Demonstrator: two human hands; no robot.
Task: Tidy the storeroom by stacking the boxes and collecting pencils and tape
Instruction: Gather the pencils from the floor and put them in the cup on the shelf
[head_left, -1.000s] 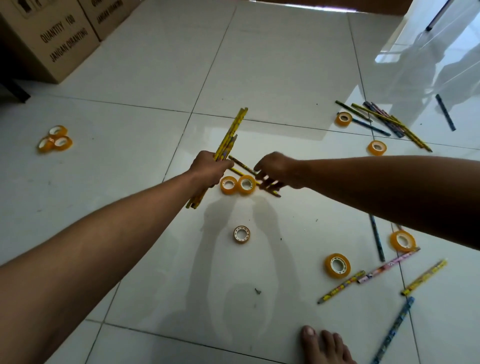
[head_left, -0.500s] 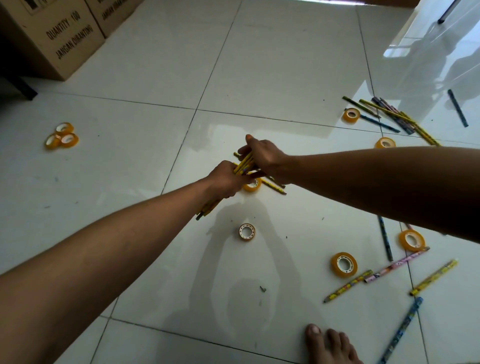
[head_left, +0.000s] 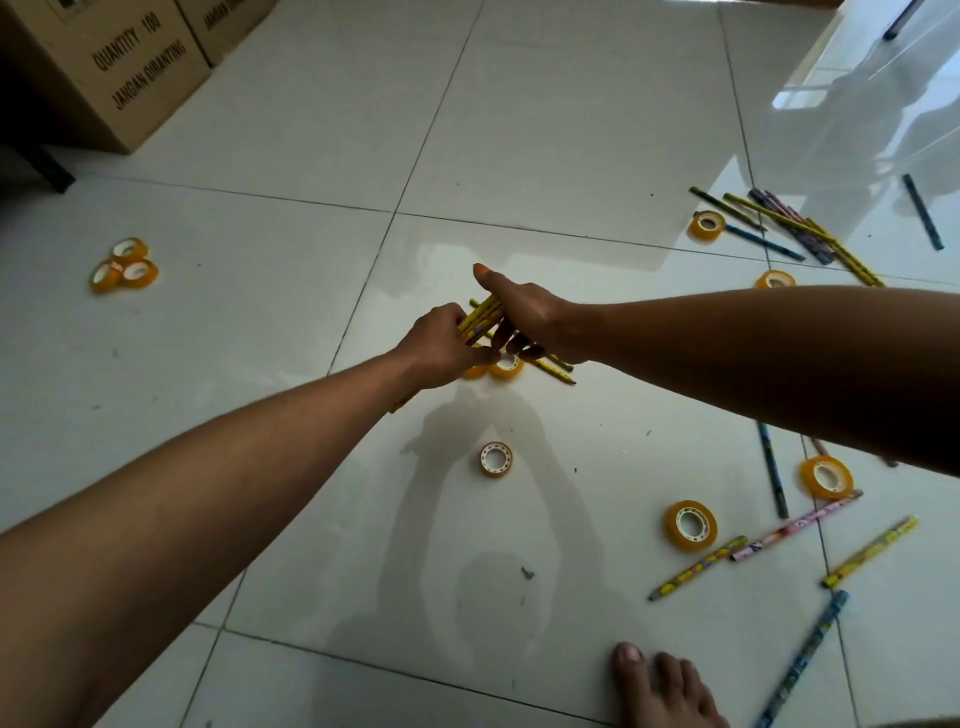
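Bare white floor (head_left: 545, 130) stretches far and left, edged far left by cardboard boxes (head_left: 104, 67). Loose pencils (head_left: 789, 231) and tape rolls (head_left: 691, 525) crowd the right side; three more rolls (head_left: 124, 265) lie left. Mid-floor, the left hand (head_left: 441, 345) grips a yellow pencil bundle (head_left: 480, 317), and the right hand (head_left: 522, 317) curls around its far end, thumb raised.

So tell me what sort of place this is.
Probably a storeroom or stock room: printed cardboard cartons stand on a bare white tiled floor, with many tape rolls and loose pencils scattered about like stationery stock.
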